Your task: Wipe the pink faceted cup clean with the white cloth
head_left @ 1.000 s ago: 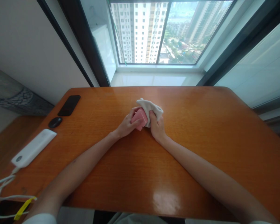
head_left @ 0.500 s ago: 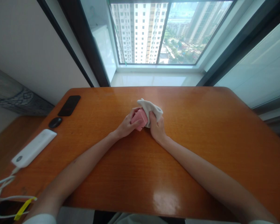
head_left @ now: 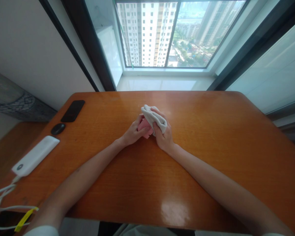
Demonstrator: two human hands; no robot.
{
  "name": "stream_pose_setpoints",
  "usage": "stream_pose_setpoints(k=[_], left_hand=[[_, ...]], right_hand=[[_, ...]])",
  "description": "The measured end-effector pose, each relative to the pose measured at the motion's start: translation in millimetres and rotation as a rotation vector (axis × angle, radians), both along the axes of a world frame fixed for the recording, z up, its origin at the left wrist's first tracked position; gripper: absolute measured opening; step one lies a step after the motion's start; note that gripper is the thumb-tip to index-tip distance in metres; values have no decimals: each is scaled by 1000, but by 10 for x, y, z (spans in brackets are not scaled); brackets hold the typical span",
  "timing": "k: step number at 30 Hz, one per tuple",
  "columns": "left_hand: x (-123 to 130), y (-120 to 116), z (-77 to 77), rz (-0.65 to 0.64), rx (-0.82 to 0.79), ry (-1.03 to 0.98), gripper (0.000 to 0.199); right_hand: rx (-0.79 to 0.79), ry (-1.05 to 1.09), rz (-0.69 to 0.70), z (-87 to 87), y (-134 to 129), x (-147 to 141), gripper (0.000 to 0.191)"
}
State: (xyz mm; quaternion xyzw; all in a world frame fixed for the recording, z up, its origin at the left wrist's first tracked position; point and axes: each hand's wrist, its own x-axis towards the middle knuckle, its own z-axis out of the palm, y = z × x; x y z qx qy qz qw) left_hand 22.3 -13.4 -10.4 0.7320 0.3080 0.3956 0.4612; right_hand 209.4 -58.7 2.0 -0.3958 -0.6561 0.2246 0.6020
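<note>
Near the middle of the brown wooden table [head_left: 127,190], my left hand [head_left: 134,131] is closed round a small pink object [head_left: 144,127], thumb across its front. A folded white cloth [head_left: 154,118] lies against the object's upper right side and hides part of it. My right hand [head_left: 164,133] grips the cloth, thumb in front and fingers over its far side. The two hands are close together, with the cloth and the pink object touching between them.
At the table's left side lie a black phone [head_left: 73,110], a black mouse [head_left: 58,128] and a long white device [head_left: 36,155]. White cables [head_left: 2,193] with a yellow tag [head_left: 24,220] run from it at the lower left. A window [head_left: 172,36] stands beyond the far edge.
My right hand and the cloth have moved left, so the cloth covers more of the pink object. Its fingers now show over the cloth's top. My left hand has hardly moved.
</note>
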Motion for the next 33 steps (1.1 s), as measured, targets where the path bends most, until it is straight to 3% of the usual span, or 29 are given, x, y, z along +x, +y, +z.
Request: stream_pose_setpoints(k=[5,10,12,16,21,23,27,33], left_hand=[[2,-11,30,24,-9,29,74],[2,-1,-8,1,3,3,70],[5,-1,-5,10,0,11,69],[8,-12,21,20,-14,18,75],[-2,-1,-27,-16,-12,-9,64],[-2,3,-31,-6,-10,4,63],[3,-6,9,10,-21,22,73],[2,-13,2,0,-3,23,68]], right_hand=[[-317,197,-96,-32,32,-9,52],[-24,14,1,6,-10,-4,43],[-44,34,-6,-7,-1,-3,43],[-251,158,-94,-50,29,4,49],[53,-86,-4,6,-32,6,43],[42,-64,-13,11,-29,-1,43],[-196,111,-110,-9,2,-10,47],[44,-90,-20,40,-53,-9,44]])
